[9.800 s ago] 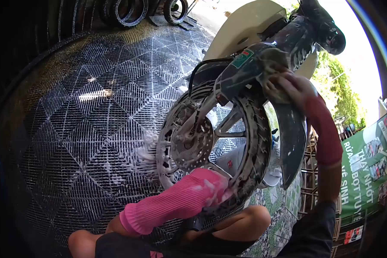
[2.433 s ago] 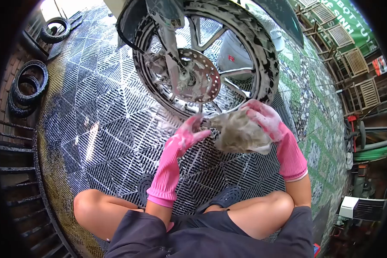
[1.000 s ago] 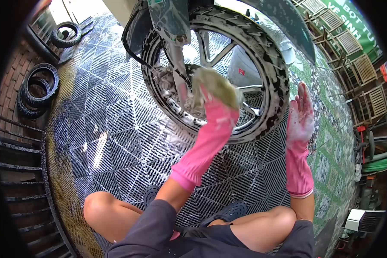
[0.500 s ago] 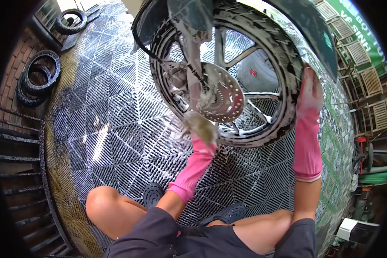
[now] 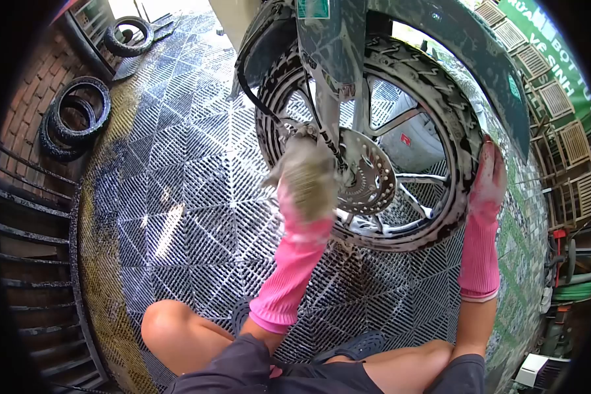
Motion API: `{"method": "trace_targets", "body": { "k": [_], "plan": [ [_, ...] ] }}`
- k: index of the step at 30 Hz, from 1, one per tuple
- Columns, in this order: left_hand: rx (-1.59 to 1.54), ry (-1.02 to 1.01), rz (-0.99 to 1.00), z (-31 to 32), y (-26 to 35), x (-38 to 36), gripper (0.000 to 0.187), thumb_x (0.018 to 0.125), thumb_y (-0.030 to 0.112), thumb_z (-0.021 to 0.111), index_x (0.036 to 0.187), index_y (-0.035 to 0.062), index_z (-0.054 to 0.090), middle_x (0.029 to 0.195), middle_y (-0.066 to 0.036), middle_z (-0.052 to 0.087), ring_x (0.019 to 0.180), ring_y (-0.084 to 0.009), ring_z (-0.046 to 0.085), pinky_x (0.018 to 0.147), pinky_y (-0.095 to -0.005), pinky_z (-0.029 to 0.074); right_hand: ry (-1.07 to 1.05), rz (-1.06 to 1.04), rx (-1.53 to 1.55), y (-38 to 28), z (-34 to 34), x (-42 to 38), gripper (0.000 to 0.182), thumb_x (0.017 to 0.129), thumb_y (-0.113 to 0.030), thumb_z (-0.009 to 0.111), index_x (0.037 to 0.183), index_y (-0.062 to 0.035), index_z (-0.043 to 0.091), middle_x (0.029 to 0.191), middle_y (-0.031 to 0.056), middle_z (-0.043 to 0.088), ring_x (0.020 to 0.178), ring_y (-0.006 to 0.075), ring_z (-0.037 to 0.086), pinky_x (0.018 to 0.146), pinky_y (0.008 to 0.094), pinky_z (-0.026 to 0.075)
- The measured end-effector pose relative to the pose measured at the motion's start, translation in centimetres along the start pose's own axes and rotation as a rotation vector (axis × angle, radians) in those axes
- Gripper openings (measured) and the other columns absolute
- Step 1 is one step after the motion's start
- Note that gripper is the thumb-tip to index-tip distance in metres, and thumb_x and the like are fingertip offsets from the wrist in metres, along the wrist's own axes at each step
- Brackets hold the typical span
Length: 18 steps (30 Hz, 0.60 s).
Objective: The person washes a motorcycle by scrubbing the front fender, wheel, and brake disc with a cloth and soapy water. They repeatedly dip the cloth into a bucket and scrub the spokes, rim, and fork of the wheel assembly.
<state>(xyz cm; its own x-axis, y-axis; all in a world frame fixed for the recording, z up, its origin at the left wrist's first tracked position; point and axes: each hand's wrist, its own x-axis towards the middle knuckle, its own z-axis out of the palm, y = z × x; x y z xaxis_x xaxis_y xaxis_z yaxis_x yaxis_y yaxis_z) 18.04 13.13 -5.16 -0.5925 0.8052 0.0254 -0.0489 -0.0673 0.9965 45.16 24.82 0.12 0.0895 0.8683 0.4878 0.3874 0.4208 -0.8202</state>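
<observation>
A soapy motorcycle front wheel (image 5: 463, 98) stands beneath a dark fork (image 5: 331, 52) and fender, with a perforated brake disc (image 5: 377, 177) at its hub. My left hand (image 5: 299, 203), in a pink glove, is closed on a blurred yellowish-brown sponge or mitt (image 5: 308, 180) in front of the fork's lower end and the brake caliper. My right hand (image 5: 489, 177), also gloved in pink with suds on it, lies against the tyre's right side; its fingers are stretched out and hold nothing.
Wet ribbed floor tiles (image 5: 197, 243) lie under the wheel. Loose tyres (image 5: 79, 118) stand at the left near a metal grating (image 5: 39, 285). Behind the wheel is a grey container (image 5: 410, 141). Wooden chairs (image 5: 558, 98) and a green hose (image 5: 576, 290) are at the right.
My left hand has moved up with the sponge or mitt, from below the disc to the caliper area. The wheel and my right hand appear slightly lower and further right in view.
</observation>
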Motion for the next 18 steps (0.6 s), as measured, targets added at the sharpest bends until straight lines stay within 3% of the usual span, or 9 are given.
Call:
{"method": "trace_targets", "body": {
  "k": [2,4,5,7,9,11,14,17,18],
  "plan": [
    [0.625,-0.181,-0.13,1.8,3.3,1.8,0.041,0.101,0.036,0.055,0.118,-0.0006,0.061,0.116,-0.019,0.066,0.101,-0.0236,0.066,0.088,-0.0401,0.058,0.005,0.015,0.027,0.3,0.0,0.0,0.041,0.106,-0.025,0.052,0.13,0.0064,0.06,0.117,0.0123,0.067,0.105,0.0161,0.061,0.096,0.0275,0.046],
    [1.19,0.369,0.869,2.6,-2.9,3.8,0.075,0.096,0.06,0.052,0.139,-0.0015,0.048,0.137,-0.026,0.053,0.128,-0.0313,0.054,0.113,-0.0505,0.041,-0.006,0.04,0.044,0.5,0.0,-0.2,0.041,0.105,-0.025,0.053,0.13,0.0063,0.06,0.117,0.0118,0.067,0.105,0.0157,0.061,0.095,0.0271,0.046],
    [1.192,0.375,0.889,2.5,-4.1,4.0,0.075,0.096,0.06,0.052,0.139,-0.0015,0.048,0.137,-0.026,0.053,0.128,-0.0313,0.054,0.113,-0.0505,0.041,-0.017,0.056,0.052,0.4,-0.2,0.0,0.041,0.105,-0.025,0.053,0.13,0.0062,0.06,0.116,0.0114,0.068,0.104,0.0153,0.061,0.094,0.0267,0.046],
    [1.076,0.241,0.804,2.2,-5.5,3.6,0.105,0.086,0.081,0.044,0.151,-0.0001,0.032,0.153,-0.026,0.037,0.147,-0.0356,0.032,0.124,-0.0536,0.016,-0.018,0.027,0.032,-0.9,-0.1,-0.3,0.04,0.104,-0.024,0.055,0.13,0.0056,0.061,0.116,0.011,0.068,0.104,0.0144,0.061,0.095,0.0261,0.046],
    [1.139,0.234,0.91,2.0,-5.1,3.2,0.101,0.084,0.077,0.054,0.148,-0.0005,0.039,0.145,-0.024,0.044,0.14,-0.0376,0.039,0.123,-0.0559,0.019,-0.035,0.005,0.056,-0.6,-0.1,-0.1,0.039,0.105,-0.022,0.054,0.13,0.0062,0.061,0.116,0.011,0.068,0.104,0.0136,0.061,0.096,0.0251,0.045],
    [0.829,0.315,1.036,2.4,-3.4,3.5,0.063,0.089,0.044,0.063,0.136,0.0051,0.049,0.139,-0.022,0.047,0.126,-0.0356,0.05,0.112,-0.0556,0.036,-0.019,0.001,0.102,0.0,-0.1,0.1,0.038,0.105,-0.02,0.054,0.131,0.0069,0.06,0.117,0.0111,0.068,0.104,0.0129,0.06,0.096,0.0246,0.045],
    [0.341,0.216,0.493,3.1,0.1,4.5,0.034,0.088,0.007,0.064,0.12,0.0023,0.054,0.125,-0.018,0.051,0.109,-0.0299,0.058,0.097,-0.0386,0.051,-0.021,0.069,0.156,-0.9,0.1,-0.4,0.04,0.105,-0.022,0.054,0.132,0.0074,0.059,0.118,0.0119,0.067,0.107,0.0143,0.061,0.097,0.0262,0.045],
    [0.275,0.288,0.693,3.2,-1.6,7.9,0.033,0.096,0.007,0.059,0.128,0.0017,0.054,0.12,-0.017,0.056,0.107,-0.0192,0.06,0.089,-0.0265,0.055,-0.035,0.025,0.104,-0.5,-0.1,-0.2,0.041,0.104,-0.024,0.055,0.131,0.0072,0.059,0.118,0.0128,0.068,0.107,0.0155,0.061,0.097,0.0271,0.046],
    [0.365,0.219,0.658,2.5,-3.0,6.7,0.041,0.093,0.002,0.059,0.133,0.0008,0.051,0.127,-0.015,0.056,0.112,-0.021,0.06,0.094,-0.0281,0.054,-0.066,0.007,0.058,0.8,-0.3,0.3,0.041,0.104,-0.024,0.055,0.131,0.0067,0.06,0.118,0.0134,0.068,0.108,0.0162,0.062,0.098,0.0277,0.045]
  ]
}}
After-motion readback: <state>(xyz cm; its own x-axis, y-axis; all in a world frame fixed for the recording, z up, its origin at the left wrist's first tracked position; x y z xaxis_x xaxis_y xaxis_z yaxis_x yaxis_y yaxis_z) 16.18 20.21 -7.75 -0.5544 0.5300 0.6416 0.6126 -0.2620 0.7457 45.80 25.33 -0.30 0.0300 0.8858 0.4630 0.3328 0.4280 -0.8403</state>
